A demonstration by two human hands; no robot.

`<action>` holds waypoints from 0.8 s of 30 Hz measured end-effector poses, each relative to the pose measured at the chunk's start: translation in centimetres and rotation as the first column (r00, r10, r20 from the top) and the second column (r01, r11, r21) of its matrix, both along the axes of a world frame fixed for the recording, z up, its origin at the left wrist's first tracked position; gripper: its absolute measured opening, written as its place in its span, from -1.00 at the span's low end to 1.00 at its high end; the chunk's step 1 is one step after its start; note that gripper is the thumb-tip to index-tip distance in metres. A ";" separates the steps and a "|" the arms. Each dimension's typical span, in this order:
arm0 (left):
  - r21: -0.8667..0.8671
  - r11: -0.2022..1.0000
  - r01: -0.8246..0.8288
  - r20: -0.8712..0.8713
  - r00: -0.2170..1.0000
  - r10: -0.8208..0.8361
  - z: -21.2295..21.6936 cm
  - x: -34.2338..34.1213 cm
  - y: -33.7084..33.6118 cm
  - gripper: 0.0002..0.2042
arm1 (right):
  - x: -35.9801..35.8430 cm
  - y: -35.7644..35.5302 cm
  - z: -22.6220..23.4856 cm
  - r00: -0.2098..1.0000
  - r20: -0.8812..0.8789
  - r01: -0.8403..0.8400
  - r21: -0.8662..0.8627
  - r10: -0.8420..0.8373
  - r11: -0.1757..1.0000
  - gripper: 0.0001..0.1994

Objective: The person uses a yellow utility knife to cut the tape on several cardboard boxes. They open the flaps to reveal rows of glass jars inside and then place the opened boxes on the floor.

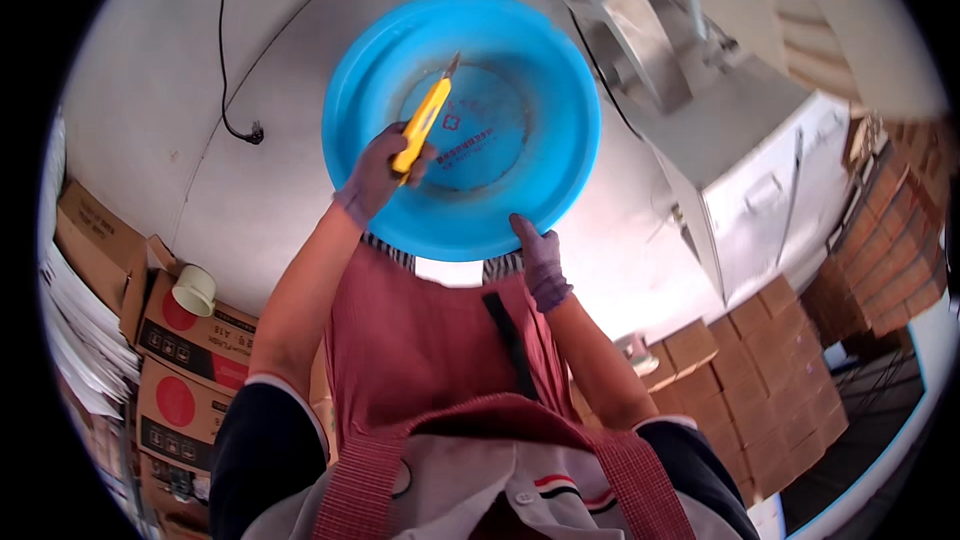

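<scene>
A round blue plastic basin [545,175] is held out in front of my red apron, its inside facing up. My right hand [541,258], in a thin purplish glove, grips the near rim with the thumb over the edge. Closed round a yellow utility knife [425,125] is my left hand [382,172], gloved the same way, above the left part of the basin. The knife points up and away, its blade out over the basin's floor. Red printing and some brownish grime mark the inside of the basin.
Printed cartons [190,405] are stacked at the left, with a cream cup [195,290] on them. At the right stands a metal machine [735,130]. Brown boxes [760,380] are piled behind it. A black cable with a plug [250,133] hangs at the upper left.
</scene>
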State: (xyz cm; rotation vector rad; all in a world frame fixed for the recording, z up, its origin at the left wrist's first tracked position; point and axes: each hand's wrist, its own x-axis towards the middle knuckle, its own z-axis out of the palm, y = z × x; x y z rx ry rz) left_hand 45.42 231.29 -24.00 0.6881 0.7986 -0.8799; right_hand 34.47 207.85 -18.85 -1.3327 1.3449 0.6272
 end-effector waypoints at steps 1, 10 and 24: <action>-0.058 0.997 -0.043 -0.031 0.999 0.041 3.9 -1.1 0.9 -0.66 | -1.5 -0.7 2.6 1.000 -0.024 -0.020 0.009 0.020 1.000 -0.68; 0.386 0.922 -0.017 0.275 0.957 -0.097 23.1 -5.5 6.2 -0.67 | -11.5 -2.9 21.5 0.962 0.262 0.114 -0.137 -0.075 0.984 -0.76; 0.116 0.993 -0.027 0.611 0.790 -0.049 34.9 -15.9 -8.7 -0.63 | -29.2 -13.0 43.6 0.552 0.415 0.075 -0.888 0.723 0.453 -0.40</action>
